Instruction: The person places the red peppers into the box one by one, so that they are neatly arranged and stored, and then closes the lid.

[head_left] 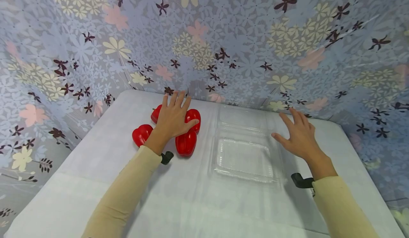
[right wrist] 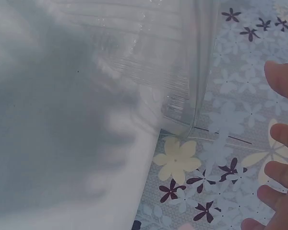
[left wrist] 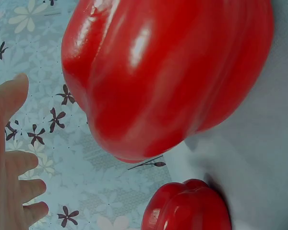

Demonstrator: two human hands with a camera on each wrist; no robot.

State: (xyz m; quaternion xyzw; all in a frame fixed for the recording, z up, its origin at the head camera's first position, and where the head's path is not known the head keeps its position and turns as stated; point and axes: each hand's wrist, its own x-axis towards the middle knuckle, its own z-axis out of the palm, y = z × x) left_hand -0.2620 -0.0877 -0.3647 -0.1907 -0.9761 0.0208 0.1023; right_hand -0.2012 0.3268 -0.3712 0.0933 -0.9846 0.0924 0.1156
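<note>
Reaching over red peppers (head_left: 186, 144) left of the clear container (head_left: 244, 156), the left hand (head_left: 173, 119) has its grip spread; the right hand (head_left: 298, 137), at the container's right, likewise. A sideways nudge could roll a pepper or skid the container.

The table (head_left: 73, 199) is surfaced in plain white, and its far corners are rounded. Its far, left and right edges are bordered by a grey floral backdrop (head_left: 204, 28), patterned in pale blue, cream, pink and dark maroon. Toward the near edge, the white is crossed by brighter bands of light.
</note>
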